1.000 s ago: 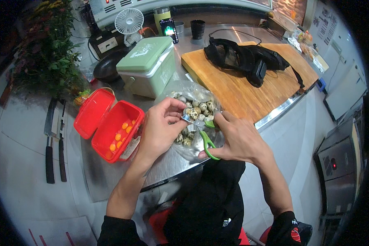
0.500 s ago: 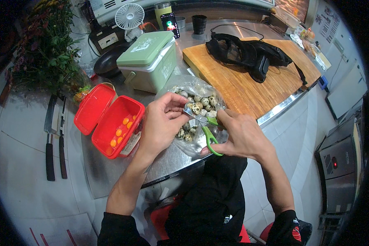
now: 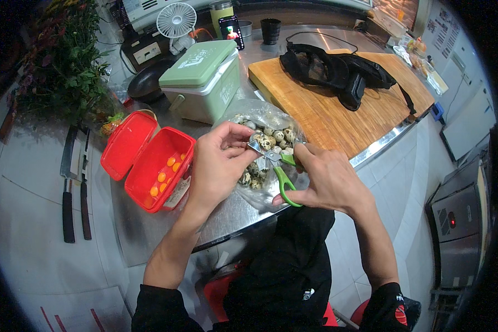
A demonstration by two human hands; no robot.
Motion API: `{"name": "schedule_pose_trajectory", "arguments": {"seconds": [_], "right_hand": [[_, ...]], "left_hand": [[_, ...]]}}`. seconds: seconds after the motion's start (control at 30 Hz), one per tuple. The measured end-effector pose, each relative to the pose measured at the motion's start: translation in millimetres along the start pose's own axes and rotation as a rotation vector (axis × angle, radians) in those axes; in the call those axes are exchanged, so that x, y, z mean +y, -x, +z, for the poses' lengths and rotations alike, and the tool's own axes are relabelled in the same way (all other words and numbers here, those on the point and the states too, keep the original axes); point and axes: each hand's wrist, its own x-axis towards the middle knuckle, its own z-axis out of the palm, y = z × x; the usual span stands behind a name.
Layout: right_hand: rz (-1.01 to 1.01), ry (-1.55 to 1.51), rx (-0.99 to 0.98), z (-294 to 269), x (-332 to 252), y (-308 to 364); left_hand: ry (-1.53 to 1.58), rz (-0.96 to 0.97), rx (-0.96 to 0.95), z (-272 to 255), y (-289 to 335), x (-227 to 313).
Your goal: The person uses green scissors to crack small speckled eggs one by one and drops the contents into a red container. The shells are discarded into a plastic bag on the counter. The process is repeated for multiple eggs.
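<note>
Pinched in the fingertips of my left hand (image 3: 221,163) is a speckled quail egg (image 3: 262,142), partly hidden by the fingers and a metal blade. My right hand (image 3: 335,180) grips green-handled scissors (image 3: 285,187), thumb at the lower loop and fingers in the upper one; the handles are spread apart. The short blades reach up against the egg. Beneath both hands, a clear plastic bag (image 3: 260,200) lies open, full of more quail eggs (image 3: 254,181). Left of my left hand stands a red container (image 3: 130,185), lid tipped back, with several orange yolks (image 3: 161,177) inside.
A green cooler box (image 3: 205,83) stands behind the bag. On the right, a thick wooden board (image 3: 315,124) bears a black strapped bag (image 3: 337,72). Two knives (image 3: 69,205) are at the far left, below a bunch of flowers (image 3: 61,72). A white fan (image 3: 176,22) and a phone (image 3: 231,32) stand behind.
Both hands keep almost the same pose, with the blades still at the egg. The whole view has shifted slightly.
</note>
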Motion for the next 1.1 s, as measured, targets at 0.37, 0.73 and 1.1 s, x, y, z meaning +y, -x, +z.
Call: {"name": "schedule_pose_trajectory", "arguments": {"seconds": [0.37,0.73,1.1], "right_hand": [[-0.029,-0.147,-0.026,-4,17,3],[-0.016,-0.122,0.026,-12,9,3],[-0.009,-0.166,-0.008,-15,15,1]], "left_hand": [[0.005,-0.017,-0.045,-1,-2,2],[0.036,-0.004,-0.021,2,0,5],[0.053,0.039,0.003,-1,-2,1]]}}
